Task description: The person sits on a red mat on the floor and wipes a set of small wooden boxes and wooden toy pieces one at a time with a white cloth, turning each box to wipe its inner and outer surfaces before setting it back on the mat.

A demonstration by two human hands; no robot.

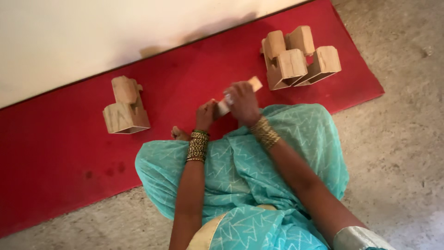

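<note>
Left hand (205,115) and right hand (242,103) together grip one small wooden piece (253,84); red mat (60,153) beneath. Wooden block groups (296,58) lie apart.

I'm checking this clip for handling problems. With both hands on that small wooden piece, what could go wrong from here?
1. The wooden piece is gripped in mid-air by the left hand and right hand; it might slip and drop onto the red mat.
2. The stacked wooden blocks sit close to the right hand; a wide elbow or wrist swing could topple them.

Small pale wooden piece (238,95), tilted, gripped between both hands above lap.
</note>
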